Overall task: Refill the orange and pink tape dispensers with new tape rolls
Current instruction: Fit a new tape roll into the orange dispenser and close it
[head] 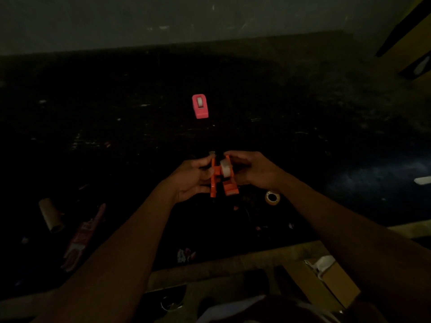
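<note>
Both hands hold the orange dispenser (220, 177) above the dark desk (303, 127), its two halves spread so a whitish tape roll (225, 169) can sit between them; the left hand (194, 177) clamps one half, the right hand (253, 170) closes around the other beside the roll, while the pink dispenser (200, 106), a roll visible inside, stands well apart farther back, probably parked clear of the work
</note>
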`<state>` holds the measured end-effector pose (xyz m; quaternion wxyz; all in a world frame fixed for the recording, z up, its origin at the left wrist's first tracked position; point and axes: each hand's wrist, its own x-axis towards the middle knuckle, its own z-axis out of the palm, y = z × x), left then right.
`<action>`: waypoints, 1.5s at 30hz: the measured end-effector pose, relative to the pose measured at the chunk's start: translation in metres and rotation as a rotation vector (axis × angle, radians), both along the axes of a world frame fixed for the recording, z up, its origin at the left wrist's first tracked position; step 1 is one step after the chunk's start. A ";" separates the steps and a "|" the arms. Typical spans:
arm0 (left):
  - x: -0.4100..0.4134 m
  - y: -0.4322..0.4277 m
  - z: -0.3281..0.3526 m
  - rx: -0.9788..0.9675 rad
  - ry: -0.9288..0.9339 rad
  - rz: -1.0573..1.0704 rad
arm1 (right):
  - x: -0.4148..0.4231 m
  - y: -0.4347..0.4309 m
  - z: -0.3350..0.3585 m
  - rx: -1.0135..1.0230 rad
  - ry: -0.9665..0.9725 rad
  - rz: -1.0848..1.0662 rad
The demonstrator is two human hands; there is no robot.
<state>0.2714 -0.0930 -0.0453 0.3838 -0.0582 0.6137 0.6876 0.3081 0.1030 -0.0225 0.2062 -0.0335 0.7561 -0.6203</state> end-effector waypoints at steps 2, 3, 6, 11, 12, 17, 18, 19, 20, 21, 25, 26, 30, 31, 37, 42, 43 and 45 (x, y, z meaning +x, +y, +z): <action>0.000 0.001 0.000 -0.005 0.005 0.005 | 0.002 -0.001 0.002 -0.010 0.010 0.014; 0.000 0.002 0.000 -0.007 0.008 0.006 | 0.003 -0.002 0.003 -0.007 0.016 0.020; -0.001 0.002 -0.002 -0.008 0.004 0.008 | 0.003 -0.003 0.005 0.001 0.024 0.019; -0.001 0.003 -0.004 0.015 0.002 0.036 | 0.003 -0.003 0.007 0.027 0.010 0.019; 0.000 0.003 -0.005 0.021 0.006 0.039 | 0.004 -0.003 0.007 0.031 0.008 0.019; 0.000 0.004 -0.009 0.028 0.010 0.056 | 0.006 -0.005 0.007 0.064 0.034 0.000; 0.000 0.004 -0.009 0.028 0.010 0.057 | 0.007 -0.005 0.007 0.060 0.038 -0.013; 0.000 0.004 -0.008 0.026 0.009 0.060 | 0.007 -0.006 0.005 0.061 0.041 -0.025; 0.000 0.004 -0.008 0.025 0.009 0.062 | 0.007 -0.006 0.005 0.061 0.043 -0.031; 0.001 0.004 -0.007 0.021 0.008 0.063 | 0.007 -0.006 0.004 0.064 0.041 -0.027; 0.003 0.003 -0.003 0.019 0.009 0.042 | 0.006 -0.008 0.003 0.081 0.024 -0.017; 0.004 0.002 -0.001 0.016 0.008 0.039 | 0.007 -0.008 0.004 0.088 0.027 -0.020; 0.005 -0.001 0.002 0.017 -0.006 0.028 | 0.008 -0.010 0.010 0.090 0.012 0.000; 0.005 -0.001 0.003 0.017 -0.002 0.029 | 0.008 -0.010 0.011 0.091 0.001 0.012; 0.007 -0.004 0.009 0.049 0.037 0.072 | 0.005 -0.013 0.017 0.127 0.001 0.001; 0.007 -0.005 0.015 0.037 0.084 0.089 | 0.000 -0.021 0.017 0.201 0.031 -0.031; 0.007 -0.005 0.015 0.043 0.085 0.100 | -0.001 -0.022 0.017 0.204 0.030 -0.035; 0.007 -0.006 0.016 0.054 0.084 0.139 | -0.001 -0.023 0.017 0.204 0.009 -0.045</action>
